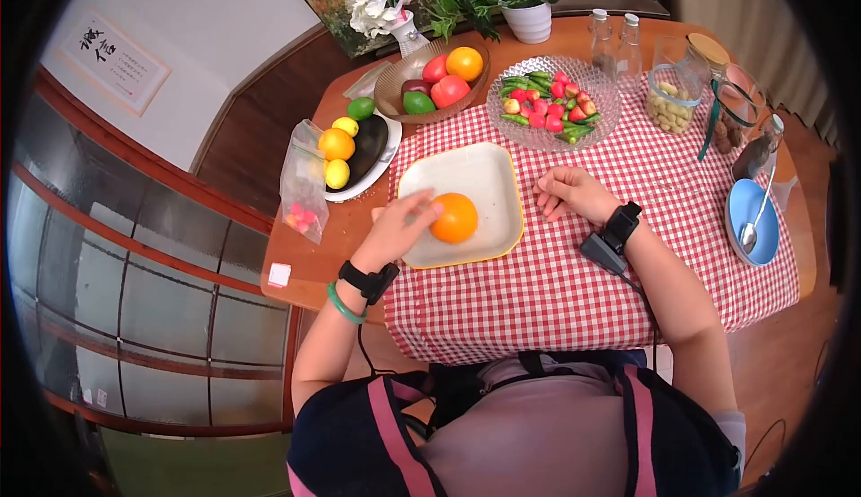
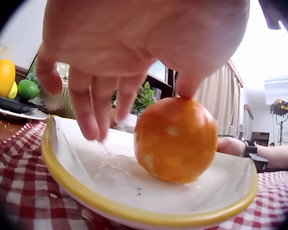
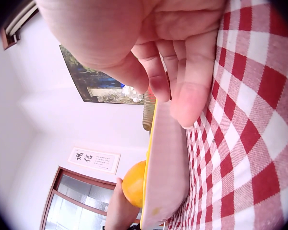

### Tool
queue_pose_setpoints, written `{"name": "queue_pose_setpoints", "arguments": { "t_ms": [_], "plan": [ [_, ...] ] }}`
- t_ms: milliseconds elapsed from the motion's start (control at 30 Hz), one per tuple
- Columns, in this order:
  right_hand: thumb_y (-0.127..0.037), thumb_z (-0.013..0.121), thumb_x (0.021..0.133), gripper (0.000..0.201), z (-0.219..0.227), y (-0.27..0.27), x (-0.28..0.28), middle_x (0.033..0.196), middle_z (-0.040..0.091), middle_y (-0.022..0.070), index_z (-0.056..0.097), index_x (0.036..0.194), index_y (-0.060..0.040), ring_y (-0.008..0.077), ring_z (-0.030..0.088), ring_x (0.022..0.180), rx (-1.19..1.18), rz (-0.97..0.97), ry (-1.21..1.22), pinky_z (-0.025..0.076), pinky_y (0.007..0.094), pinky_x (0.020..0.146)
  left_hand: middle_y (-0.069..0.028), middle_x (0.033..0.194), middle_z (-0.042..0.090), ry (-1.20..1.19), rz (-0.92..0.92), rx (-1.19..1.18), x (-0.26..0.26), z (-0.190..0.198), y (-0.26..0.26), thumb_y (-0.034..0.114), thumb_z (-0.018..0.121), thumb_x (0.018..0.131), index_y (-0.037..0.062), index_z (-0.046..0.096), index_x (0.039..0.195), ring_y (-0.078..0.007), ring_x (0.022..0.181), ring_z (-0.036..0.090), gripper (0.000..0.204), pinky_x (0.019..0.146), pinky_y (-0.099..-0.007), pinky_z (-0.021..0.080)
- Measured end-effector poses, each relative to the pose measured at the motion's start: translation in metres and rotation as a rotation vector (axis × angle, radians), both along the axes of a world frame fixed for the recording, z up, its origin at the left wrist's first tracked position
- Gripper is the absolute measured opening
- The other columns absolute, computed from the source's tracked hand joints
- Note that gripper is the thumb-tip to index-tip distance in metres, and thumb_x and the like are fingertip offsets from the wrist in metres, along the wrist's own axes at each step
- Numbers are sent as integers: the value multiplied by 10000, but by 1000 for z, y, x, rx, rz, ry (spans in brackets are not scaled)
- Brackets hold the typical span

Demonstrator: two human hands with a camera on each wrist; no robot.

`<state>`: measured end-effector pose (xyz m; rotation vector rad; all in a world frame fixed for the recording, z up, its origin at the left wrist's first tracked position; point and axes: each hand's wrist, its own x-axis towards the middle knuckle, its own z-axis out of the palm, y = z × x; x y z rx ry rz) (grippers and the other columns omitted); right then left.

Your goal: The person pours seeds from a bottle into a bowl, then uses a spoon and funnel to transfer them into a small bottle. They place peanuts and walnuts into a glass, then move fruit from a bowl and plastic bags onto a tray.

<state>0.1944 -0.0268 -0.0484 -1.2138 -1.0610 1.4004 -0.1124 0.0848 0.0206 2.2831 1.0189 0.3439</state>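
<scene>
An orange (image 1: 454,218) sits in a white square dish (image 1: 495,174) with a yellow rim. My left hand (image 1: 401,226) is over the dish's left side. In the left wrist view its thumb touches the top of the orange (image 2: 176,141), while the other fingers point down, apart from the fruit. Under those fingers, a shiny wet-looking patch (image 2: 116,165) shows on the dish. Just right of the dish, my right hand (image 1: 577,194) rests on the checked cloth (image 1: 574,291) with loosely bent fingers and nothing in them.
Behind the dish stand a fruit bowl (image 1: 387,93) and a glass bowl (image 1: 606,125) of small red and green produce. Lemons and an orange lie on a black plate (image 1: 366,152) at left, beside a plastic bag (image 1: 305,170). Jars, bottles and a blue bowl (image 1: 765,246) stand at right.
</scene>
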Motion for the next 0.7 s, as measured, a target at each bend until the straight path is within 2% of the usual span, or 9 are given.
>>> {"name": "queue_pose_setpoints", "arguments": {
  "t_ms": [100, 133, 233, 267, 367, 467, 567, 700],
  "plan": [
    [-214, 478, 980, 247, -2, 1, 0, 817, 615, 59, 581, 1000, 10, 118, 618, 696, 0, -2, 4, 562, 250, 643, -99, 1106, 614, -172, 162, 305, 1, -2, 6, 354, 623, 859, 75, 542, 1244, -174, 1004, 574, 482, 866, -313, 355],
    [-216, 479, 980, 248, -2, 2, 0, 817, 615, 59, 581, 1000, 10, 118, 619, 697, -3, -2, 4, 561, 250, 641, -103, 1174, 583, -174, 121, 365, -2, 1, 6, 335, 620, 862, 86, 519, 1270, -182, 1060, 546, 488, 868, -329, 291],
    [-219, 481, 980, 247, -2, 1, -1, 816, 615, 58, 580, 998, 7, 117, 619, 697, -7, -2, 5, 558, 251, 640, -103, 1224, 553, -99, -101, 423, -4, 10, -2, 361, 641, 846, 101, 493, 1296, -209, 1121, 513, 540, 901, -359, 280],
    [-217, 481, 980, 245, -1, 1, -1, 816, 615, 58, 580, 998, 6, 117, 618, 696, -7, 2, 2, 558, 252, 640, -100, 1266, 524, 8, -112, 399, -5, 15, -8, 359, 699, 792, 114, 465, 1325, -226, 1147, 491, 632, 919, -374, 266],
    [-212, 478, 980, 241, -3, 2, 0, 821, 616, 60, 580, 999, 5, 117, 617, 697, -4, 9, 2, 559, 253, 644, -98, 1280, 515, 63, -155, 598, -4, 7, -4, 340, 750, 730, 112, 482, 1299, -233, 1149, 496, 669, 929, -383, 271],
    [-208, 474, 982, 239, -3, 0, 1, 828, 617, 63, 579, 1002, 6, 117, 619, 701, -4, 5, 0, 560, 253, 646, -94, 1252, 537, 102, -36, 500, 0, 4, 3, 316, 778, 684, 113, 513, 1242, -252, 1149, 504, 650, 945, -403, 276],
    [-207, 472, 982, 239, 0, 0, 0, 834, 617, 65, 577, 1007, 7, 118, 620, 704, -4, 7, -7, 560, 253, 649, -95, 1148, 592, 51, -9, 431, 1, 2, 9, 312, 773, 686, 107, 529, 1191, -256, 1061, 561, 597, 929, -402, 307],
    [-208, 471, 983, 240, -1, 0, 1, 834, 615, 64, 574, 1011, 8, 118, 620, 706, -7, 16, 0, 560, 252, 654, -99, 998, 634, -74, 20, 55, 5, -3, 7, 317, 751, 711, 105, 539, 1183, -234, 923, 610, 559, 859, -379, 345]
  ]
}}
